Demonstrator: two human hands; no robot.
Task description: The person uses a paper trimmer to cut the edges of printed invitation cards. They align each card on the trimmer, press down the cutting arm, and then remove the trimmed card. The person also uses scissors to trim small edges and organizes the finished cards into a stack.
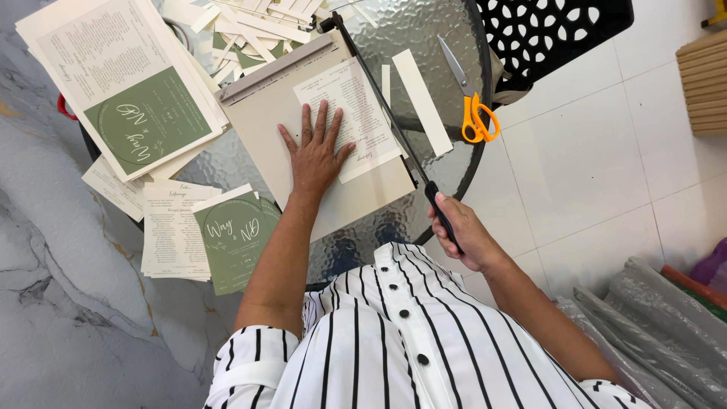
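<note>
Two hands share the work: our right hand (463,231) is closed around the cutter's black lever handle (441,212), while our left hand (316,155) lies flat, fingers spread, pinning the printed sheet (356,113) on the paper cutter (280,106). We should press firmly, keeping fingertips clear of the blade. Orange-handled scissors (473,113) lie farther off on the glass worktop (424,30).

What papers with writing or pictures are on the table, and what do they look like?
Cream sheet: on the cutter board, under the left hand, small dark print.
Big sheet stack: far left, white text half, green half with white round design.
Green card: near left, green with white script.
White text cards: beside it, stacked.
Plain strips: right of the blade arm, whose handle the right hand grips.
</note>
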